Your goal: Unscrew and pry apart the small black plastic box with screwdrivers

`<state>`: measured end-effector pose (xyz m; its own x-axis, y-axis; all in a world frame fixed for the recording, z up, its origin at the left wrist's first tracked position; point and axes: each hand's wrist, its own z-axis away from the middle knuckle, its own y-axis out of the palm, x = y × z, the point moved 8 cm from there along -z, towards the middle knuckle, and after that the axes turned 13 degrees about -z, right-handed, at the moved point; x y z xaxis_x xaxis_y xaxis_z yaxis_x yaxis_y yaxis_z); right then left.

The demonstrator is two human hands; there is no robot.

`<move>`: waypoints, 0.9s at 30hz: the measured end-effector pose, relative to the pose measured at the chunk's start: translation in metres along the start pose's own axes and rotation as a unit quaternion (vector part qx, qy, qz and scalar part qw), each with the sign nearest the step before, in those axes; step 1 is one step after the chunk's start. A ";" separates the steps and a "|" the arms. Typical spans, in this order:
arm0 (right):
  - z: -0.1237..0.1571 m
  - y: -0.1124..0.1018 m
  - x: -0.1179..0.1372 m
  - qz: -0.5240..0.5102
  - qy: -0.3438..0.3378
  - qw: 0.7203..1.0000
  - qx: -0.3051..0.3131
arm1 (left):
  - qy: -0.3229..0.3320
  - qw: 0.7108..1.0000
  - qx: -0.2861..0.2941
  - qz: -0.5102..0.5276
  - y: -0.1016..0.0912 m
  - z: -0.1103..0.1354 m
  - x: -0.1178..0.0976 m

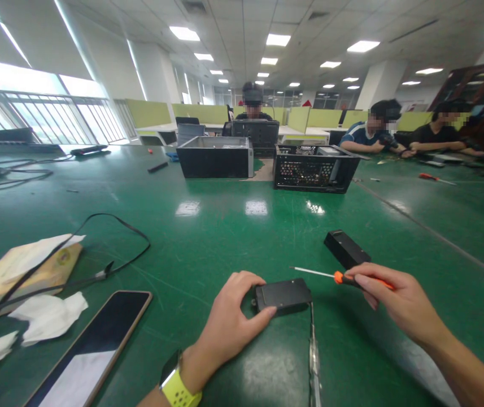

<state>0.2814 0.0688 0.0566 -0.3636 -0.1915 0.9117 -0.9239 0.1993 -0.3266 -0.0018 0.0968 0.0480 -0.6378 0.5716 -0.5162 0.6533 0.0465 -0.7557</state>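
My left hand (229, 325) grips the left end of a small flat black box (284, 295) lying on the green table (225, 237), thumb and fingers closed on it. In my right hand (394, 297) is an orange-handled screwdriver (335, 276), its thin metal shaft pointing left just above the box. A second black box (347, 249) lies behind the screwdriver. A thin metal tool (313, 356) lies on the table below the first box.
A phone (93, 350), crumpled tissues (49, 316), a tan box (21, 271) and a black cable (110, 265) lie at the left. Two black computer cases (216, 158) (315, 168) stand farther back. Three people sit at the far side.
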 end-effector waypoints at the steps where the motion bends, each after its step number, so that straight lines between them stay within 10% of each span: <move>1: 0.000 0.002 0.002 0.012 0.001 1.000 0.011 | 0.001 1.000 -0.002 0.000 0.000 0.000 0.000; 19: 0.000 -0.007 0.013 0.099 -0.037 0.994 0.031 | -0.003 1.000 0.015 -0.001 0.003 0.000 0.002; 27: -0.006 -0.029 -0.016 0.157 0.055 0.986 -0.010 | -0.008 1.000 0.021 0.005 0.005 0.002 0.005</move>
<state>0.3144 0.0721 0.0527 -0.6154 -0.0110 0.7882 -0.7645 0.2518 -0.5934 -0.0023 0.0984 0.0414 -0.6390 0.5579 -0.5295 0.6415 0.0067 -0.7671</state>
